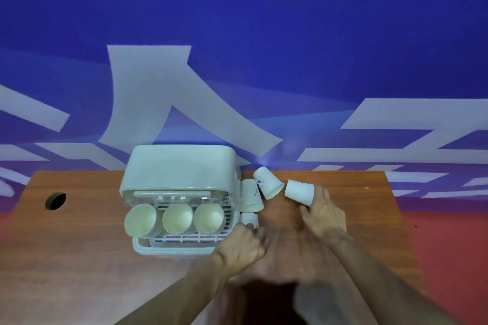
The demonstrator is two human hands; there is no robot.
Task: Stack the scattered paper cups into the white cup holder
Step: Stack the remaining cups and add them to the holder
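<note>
The white cup holder (179, 171) stands on the wooden table, its lid raised and its rack pulled out. Three stacks of paper cups (177, 218) lie in the rack with their mouths toward me. Right of the holder lie loose white cups: one (269, 185) on its side, one (250, 196) against the holder's wall, and a small one (249, 219) by the rack's corner. My left hand (244, 247) closes around that small cup. My right hand (323, 215) grips another cup (299, 191) lying on its side.
The table (79, 232) has a dark round cable hole (55, 200) at its left. A blue wall with pale shapes rises right behind the table's far edge. Red floor shows to the right of the table.
</note>
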